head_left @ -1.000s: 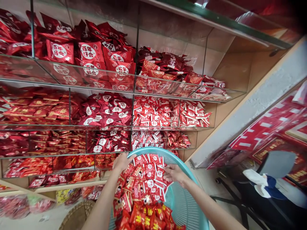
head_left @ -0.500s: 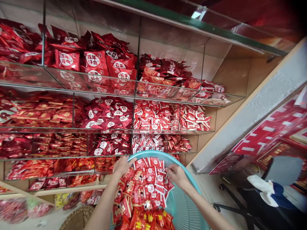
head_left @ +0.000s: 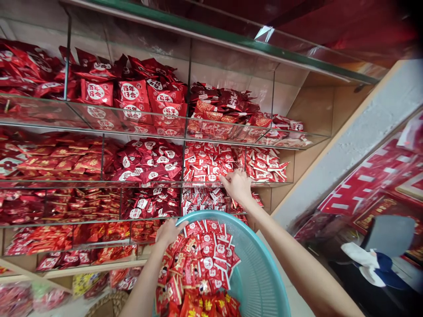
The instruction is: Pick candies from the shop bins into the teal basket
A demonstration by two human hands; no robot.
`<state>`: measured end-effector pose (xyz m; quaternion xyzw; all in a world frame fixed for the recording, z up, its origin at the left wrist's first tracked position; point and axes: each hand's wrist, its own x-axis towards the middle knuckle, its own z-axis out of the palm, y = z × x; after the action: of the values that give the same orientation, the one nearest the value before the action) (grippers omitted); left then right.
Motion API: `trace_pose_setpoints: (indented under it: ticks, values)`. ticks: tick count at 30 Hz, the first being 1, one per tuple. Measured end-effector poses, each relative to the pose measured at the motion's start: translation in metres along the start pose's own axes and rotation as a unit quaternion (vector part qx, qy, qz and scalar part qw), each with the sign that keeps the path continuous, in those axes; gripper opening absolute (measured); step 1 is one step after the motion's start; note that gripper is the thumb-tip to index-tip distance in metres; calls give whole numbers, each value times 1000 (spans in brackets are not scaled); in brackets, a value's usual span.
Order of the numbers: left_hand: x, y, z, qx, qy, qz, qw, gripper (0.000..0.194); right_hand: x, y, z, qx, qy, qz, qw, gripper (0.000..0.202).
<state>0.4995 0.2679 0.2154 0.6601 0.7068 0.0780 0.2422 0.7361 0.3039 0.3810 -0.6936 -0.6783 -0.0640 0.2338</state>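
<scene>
My left hand (head_left: 168, 232) is closed on the rim of a round teal plastic basket (head_left: 266, 255). Inside the basket lie many small red-and-white candy packets (head_left: 209, 252), with red packets with yellow print (head_left: 206, 304) closer to me. My right hand (head_left: 237, 185) reaches beyond the basket to the front edge of a glass shelf. Its thumb stands apart from the bent fingers, and no packet shows in it. Just behind it are piled red-and-white packets (head_left: 211, 160) in a shelf compartment. The fingertips are partly hidden.
Glass shelves (head_left: 125, 127) with upright dividers hold several heaps of red packets. A wooden side panel and grey pillar (head_left: 350, 132) bound the right side. An office chair (head_left: 390, 235) with a white and blue cloth stands at right. A woven basket (head_left: 107, 304) sits low.
My right hand has left the packets in the teal basket and moved up and forward to the shelf. My left hand stays on the rim. The view has shifted slightly.
</scene>
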Motion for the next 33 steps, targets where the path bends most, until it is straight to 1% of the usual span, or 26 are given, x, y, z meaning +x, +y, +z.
trace_pose_setpoints:
  ticks: [3,5,10,12,13,14,16,18,20,21,23,25,27,28,30,32,33]
  values:
    - [0,0,1,-7,-2,-1,1000,53,9,-5,5,18,-61,30,998,46]
    - [-1,0,1,-7,-3,-3,1000,55,11,-8,8,43,-68,46,996,44]
    - [-2,1,0,1,-3,-6,1000,57,13,-9,14,111,-34,67,991,32]
    - [-2,2,-1,5,-4,-6,1000,57,13,-8,15,173,-8,69,983,29]
    - [-2,2,-1,6,-4,-4,1000,56,12,-7,15,223,10,60,973,28]
    - [-2,2,-1,8,-5,-3,1000,56,11,-5,14,284,33,46,957,27]
    - [-2,1,-1,10,-4,1,1000,57,4,-2,10,406,90,14,909,26]
    - [-1,0,0,11,-2,2,1000,57,-8,1,4,498,138,-1,856,26]
    - [1,-1,1,13,0,1,1000,58,-27,6,1,554,147,12,819,28]
    - [1,-1,1,13,1,1,1000,57,-38,9,0,571,133,21,810,29]
    - [2,-1,2,12,1,-1,1000,56,-61,16,5,587,82,39,805,31]
    - [1,0,2,12,-1,-3,1000,55,-83,26,17,587,22,62,807,35]
    - [0,0,2,12,-2,-4,1000,56,-102,38,35,591,-29,105,799,40]
    - [0,1,1,13,-2,-4,1000,57,-110,44,44,598,-50,137,788,44]
    - [-2,1,0,13,-3,-4,1000,57,-125,55,60,611,-98,214,756,51]
    - [-2,2,-1,11,-4,-4,1000,58,-138,63,71,613,-150,282,723,53]
    - [-2,2,-1,10,-4,-3,1000,58,-143,67,74,609,-172,304,712,53]
